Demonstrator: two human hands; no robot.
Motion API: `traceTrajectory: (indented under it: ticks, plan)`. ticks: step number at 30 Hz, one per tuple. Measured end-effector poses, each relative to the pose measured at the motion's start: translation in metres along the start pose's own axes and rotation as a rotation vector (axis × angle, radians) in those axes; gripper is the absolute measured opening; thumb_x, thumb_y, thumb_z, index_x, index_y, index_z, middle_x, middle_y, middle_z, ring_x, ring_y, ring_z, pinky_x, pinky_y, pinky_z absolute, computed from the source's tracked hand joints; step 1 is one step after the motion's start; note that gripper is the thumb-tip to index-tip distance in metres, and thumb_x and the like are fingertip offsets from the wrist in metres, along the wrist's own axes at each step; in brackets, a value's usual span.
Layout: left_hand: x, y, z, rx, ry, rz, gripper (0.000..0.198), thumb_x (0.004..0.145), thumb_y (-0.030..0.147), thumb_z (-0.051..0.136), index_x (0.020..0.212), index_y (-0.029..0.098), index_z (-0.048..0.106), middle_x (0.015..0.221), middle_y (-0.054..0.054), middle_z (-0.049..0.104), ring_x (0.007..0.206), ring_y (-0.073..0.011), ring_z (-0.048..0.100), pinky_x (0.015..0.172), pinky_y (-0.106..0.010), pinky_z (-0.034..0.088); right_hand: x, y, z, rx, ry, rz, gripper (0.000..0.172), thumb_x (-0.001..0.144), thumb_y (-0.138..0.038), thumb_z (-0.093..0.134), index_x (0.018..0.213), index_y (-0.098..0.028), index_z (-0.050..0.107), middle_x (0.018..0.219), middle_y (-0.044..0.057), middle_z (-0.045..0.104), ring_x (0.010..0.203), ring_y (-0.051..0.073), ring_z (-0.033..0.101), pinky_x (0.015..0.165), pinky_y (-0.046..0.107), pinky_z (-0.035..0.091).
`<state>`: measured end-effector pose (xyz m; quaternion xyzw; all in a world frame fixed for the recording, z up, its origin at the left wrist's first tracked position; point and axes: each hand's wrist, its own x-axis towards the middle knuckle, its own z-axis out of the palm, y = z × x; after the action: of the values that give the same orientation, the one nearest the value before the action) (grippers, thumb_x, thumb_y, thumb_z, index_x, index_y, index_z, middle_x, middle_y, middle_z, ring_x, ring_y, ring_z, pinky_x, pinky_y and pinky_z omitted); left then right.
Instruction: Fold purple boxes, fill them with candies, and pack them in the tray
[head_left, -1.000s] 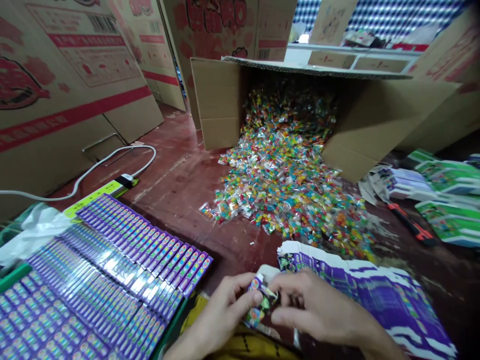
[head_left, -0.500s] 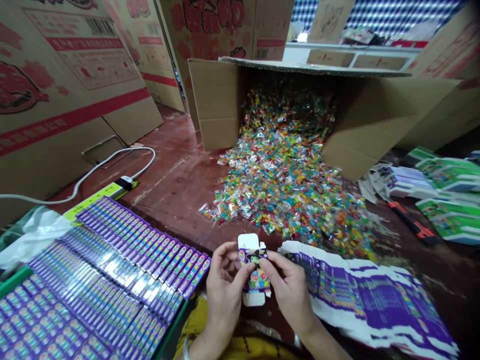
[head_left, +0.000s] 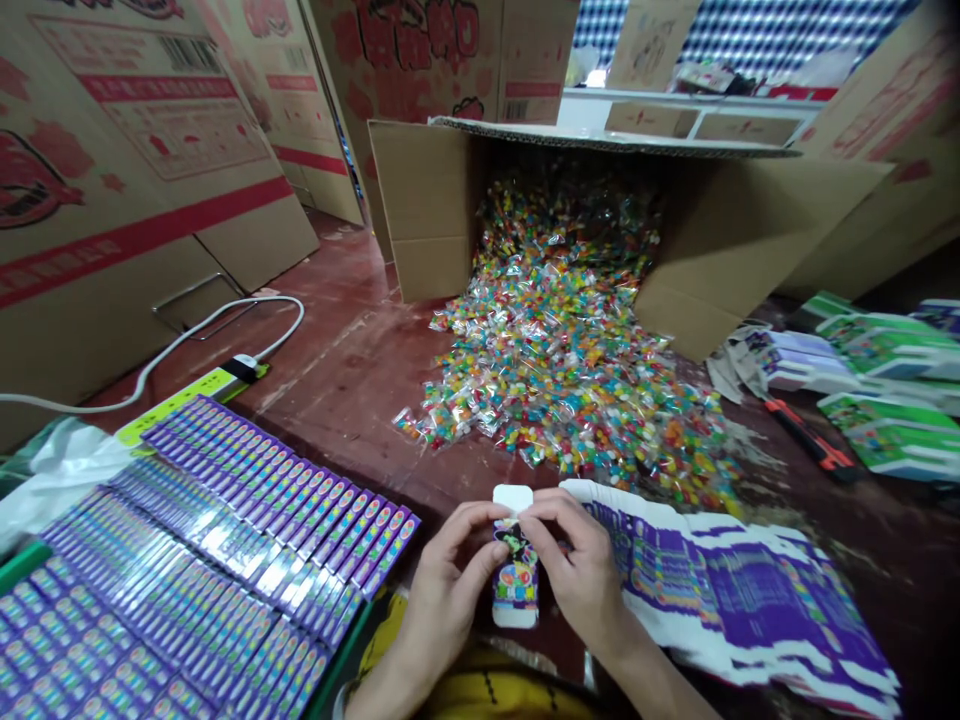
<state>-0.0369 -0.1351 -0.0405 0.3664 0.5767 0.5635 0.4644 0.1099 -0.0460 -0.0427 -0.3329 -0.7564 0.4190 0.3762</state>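
Between my two hands is a small purple candy box (head_left: 516, 575) with a white flap standing up at its top and another at its bottom. My left hand (head_left: 461, 570) grips its left edge with thumb and fingers. On the upper right edge, just below the top flap, my right hand (head_left: 574, 555) pinches it. Beside my right hand lies a fanned row of flat purple cartons (head_left: 750, 600). Past the box spreads a heap of clear packets of colourful candies (head_left: 555, 350), spilling from a cardboard box (head_left: 431, 210) on its side.
Rows of filled-out purple boxes (head_left: 247, 530) stand in a green tray (head_left: 349, 650) at left. Behind it lie a yellow-green power strip (head_left: 187, 395) and white cable (head_left: 150, 375). An orange-black cutter (head_left: 810, 440) and green cartons (head_left: 889, 430) lie at right. Large cartons (head_left: 142, 150) stand behind.
The candy box has turned more upright and its side tabs no longer stick out. My right fingers have moved up to its top edge. The view has shifted slightly.
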Motion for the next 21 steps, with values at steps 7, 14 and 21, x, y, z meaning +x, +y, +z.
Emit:
traceTrajectory:
  ticks: [7,14,21]
  plan:
    - [0.002,-0.001,0.009,-0.287,0.131,-0.012,0.025,0.083,0.021,0.074,0.101,0.023,0.057,0.093,0.001,0.067,0.081,-0.0119,0.065,0.073,-0.019,0.051,0.009,0.001,0.001,0.301,-0.015,0.144,0.009,0.091,-0.026,0.065,0.098,-0.025,0.059,0.096,0.003,0.070,0.090,0.019,0.069,0.083,0.032,0.053]
    - [-0.002,-0.003,0.006,-0.244,0.131,-0.033,0.025,0.083,0.020,0.073,0.099,0.022,0.054,0.098,-0.002,0.068,0.087,-0.0167,0.069,0.079,-0.027,0.054,0.022,-0.009,-0.008,0.387,-0.214,0.236,0.014,0.085,-0.030,0.071,0.081,-0.020,0.062,0.089,0.002,0.067,0.085,0.018,0.065,0.076,0.028,0.052]
    - [-0.005,0.001,0.007,-0.135,0.141,-0.023,0.026,0.081,0.020,0.072,0.103,0.021,0.058,0.099,-0.004,0.069,0.088,-0.0181,0.069,0.080,-0.027,0.057,0.042,-0.010,-0.019,0.340,-0.390,0.431,0.022,0.081,-0.036,0.074,0.076,-0.016,0.065,0.071,0.000,0.066,0.067,0.014,0.060,0.064,0.025,0.048]
